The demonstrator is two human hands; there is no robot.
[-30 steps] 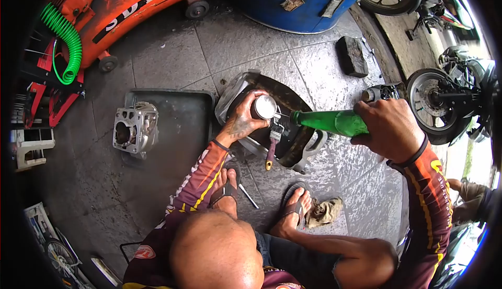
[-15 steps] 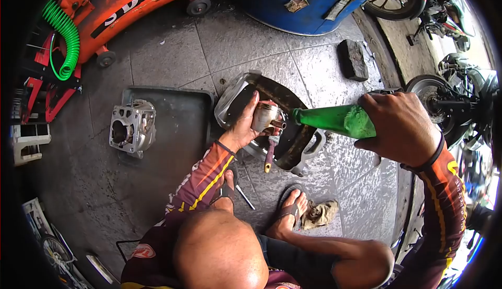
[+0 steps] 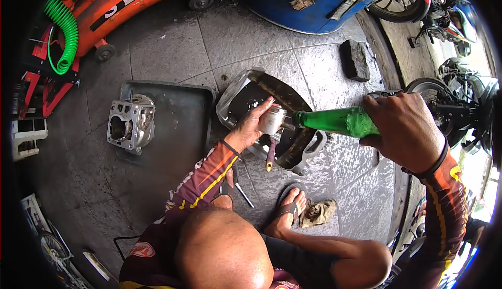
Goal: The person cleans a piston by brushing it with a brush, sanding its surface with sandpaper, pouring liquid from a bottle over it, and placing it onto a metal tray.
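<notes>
The piston (image 3: 272, 120) had turned since the earlier frame, clasped in the left hand (image 3: 249, 130) over the basin (image 3: 293, 98), partly hiding it. The right hand (image 3: 405, 132) gripped a green bottle (image 3: 337, 121), mouth near the piston. A brush (image 3: 271, 156) crossed the basin's rim; leftward, a cylinder block (image 3: 137, 124) stood at a tray's (image 3: 183, 124) left side.

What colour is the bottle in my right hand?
The bottle is translucent green; it shows in the head view, gripped by the right hand.

- Strong light comes from the right, whitening that edge.
- The floor (image 3: 355, 184) shows glare there.
- Lens bends the borders; corners are black.
</notes>
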